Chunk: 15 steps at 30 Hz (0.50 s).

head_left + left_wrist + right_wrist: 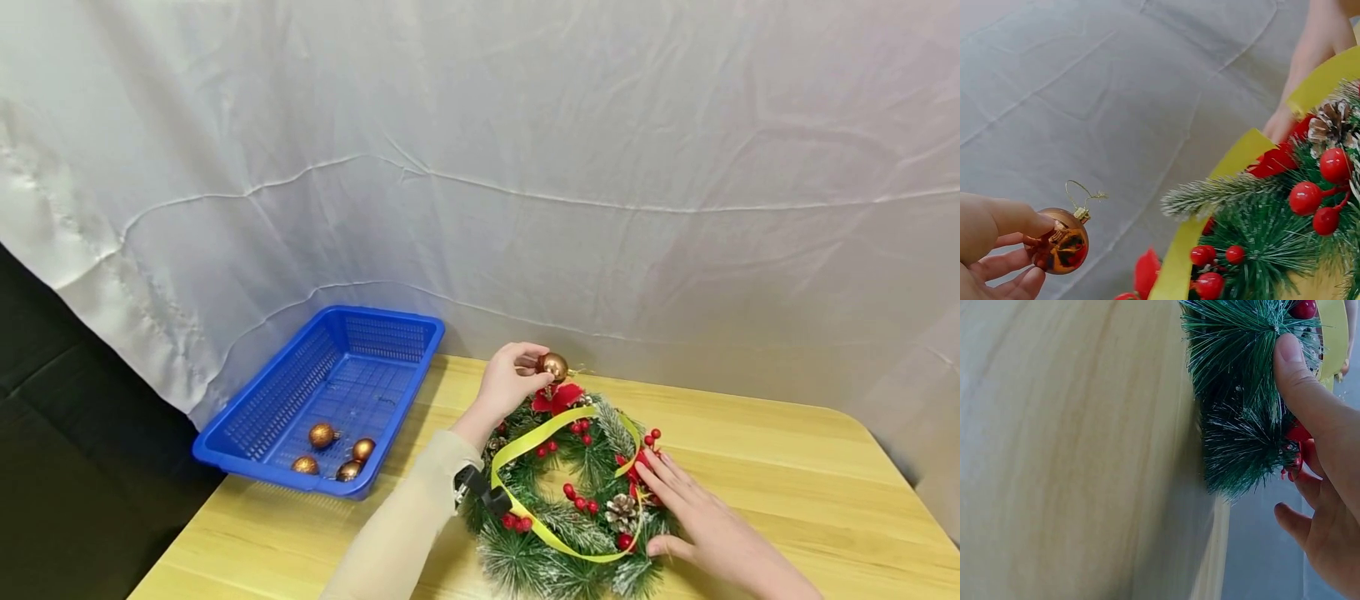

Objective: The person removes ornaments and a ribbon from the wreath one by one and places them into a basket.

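Between the thumb and fingers of my left hand is a shiny bronze Christmas ball. A thin gold hanging loop sticks out from its cap in the left wrist view. The ball is held over the far edge of a green wreath, just above a red flower. My right hand rests on the wreath's right side, fingers stretched over red decoration and thumb against the pine needles. Yellow ribbon loops loosely over the wreath, among red berries and a frosted pine cone.
A blue plastic basket stands to the left on the wooden table. Several bronze balls lie in its near end. Behind the table hangs a pale cloth, with dark material at far left.
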{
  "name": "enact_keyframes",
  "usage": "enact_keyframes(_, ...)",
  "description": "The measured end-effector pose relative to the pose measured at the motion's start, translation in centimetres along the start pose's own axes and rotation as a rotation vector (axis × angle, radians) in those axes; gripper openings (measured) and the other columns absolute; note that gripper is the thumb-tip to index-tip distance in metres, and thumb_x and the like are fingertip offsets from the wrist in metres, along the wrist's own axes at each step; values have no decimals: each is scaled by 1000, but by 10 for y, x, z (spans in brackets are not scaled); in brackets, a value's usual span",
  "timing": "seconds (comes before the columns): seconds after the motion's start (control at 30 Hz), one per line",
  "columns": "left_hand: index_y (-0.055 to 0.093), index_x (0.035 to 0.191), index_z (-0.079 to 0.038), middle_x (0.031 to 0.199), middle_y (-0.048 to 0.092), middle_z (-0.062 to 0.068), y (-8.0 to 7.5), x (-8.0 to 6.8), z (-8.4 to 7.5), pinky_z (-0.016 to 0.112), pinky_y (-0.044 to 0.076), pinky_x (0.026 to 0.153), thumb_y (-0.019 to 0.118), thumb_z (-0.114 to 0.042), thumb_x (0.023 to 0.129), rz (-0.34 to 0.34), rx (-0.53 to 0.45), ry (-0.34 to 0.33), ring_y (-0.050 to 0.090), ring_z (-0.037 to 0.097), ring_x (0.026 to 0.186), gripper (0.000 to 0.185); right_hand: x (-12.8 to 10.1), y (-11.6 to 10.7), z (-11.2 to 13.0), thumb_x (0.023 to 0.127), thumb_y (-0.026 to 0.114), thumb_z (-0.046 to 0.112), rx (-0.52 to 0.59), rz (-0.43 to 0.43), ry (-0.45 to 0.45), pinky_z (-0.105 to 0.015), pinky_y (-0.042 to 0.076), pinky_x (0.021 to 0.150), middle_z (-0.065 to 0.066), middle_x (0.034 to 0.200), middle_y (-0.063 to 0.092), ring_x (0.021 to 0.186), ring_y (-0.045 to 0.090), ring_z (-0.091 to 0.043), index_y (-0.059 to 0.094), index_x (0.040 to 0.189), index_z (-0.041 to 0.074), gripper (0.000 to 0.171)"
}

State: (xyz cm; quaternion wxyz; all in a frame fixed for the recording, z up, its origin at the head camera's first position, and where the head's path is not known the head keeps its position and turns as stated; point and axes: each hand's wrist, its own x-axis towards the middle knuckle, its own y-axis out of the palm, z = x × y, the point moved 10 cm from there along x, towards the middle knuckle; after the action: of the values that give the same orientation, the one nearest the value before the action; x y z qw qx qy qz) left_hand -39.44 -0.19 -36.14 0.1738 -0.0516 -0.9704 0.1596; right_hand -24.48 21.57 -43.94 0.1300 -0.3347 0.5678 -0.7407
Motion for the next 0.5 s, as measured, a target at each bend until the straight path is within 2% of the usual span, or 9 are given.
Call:
enact_keyframes(0.27, 69, 109, -3, 107, 59, 10, -31, -9, -16, 30, 53, 85, 77, 0, 77, -63, -58, 72, 62, 24, 95, 34, 1, 0, 1, 77, 68, 51, 13, 8, -4, -9, -6, 106, -16, 152, 27, 141, -5, -4, 32, 149, 7, 91)
enact_keyframes(0.5, 68, 110, -2, 106, 60, 12, -67, -25, -46, 34, 53, 86, 77, 1, 78, -117, -89, 178, 61, 26, 95, 34, 1, 1, 0, 77, 69, 51, 29, 21, -2, -7, -7, 104, -15, 153, 27, 142, -5, -4, 33, 148, 8, 90)
